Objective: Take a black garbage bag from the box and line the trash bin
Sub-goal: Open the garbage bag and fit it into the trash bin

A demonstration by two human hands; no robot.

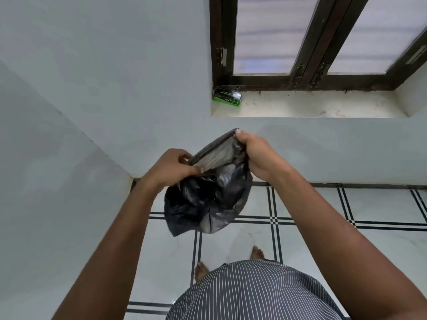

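A black garbage bag (208,199) hangs crumpled in front of me, its top edge stretched between both hands. My left hand (171,168) pinches the lower left end of that edge. My right hand (254,153) grips the upper right end, thumb on top. The green and black box (227,97) of bags lies on the window sill (312,107), at its left corner, well beyond my hands. No trash bin is in view.
A dark wooden window frame (300,77) stands above the sill. Pale walls meet in a corner at the left. The floor (323,239) is white tile with black lines, and my bare feet stand on it below the bag.
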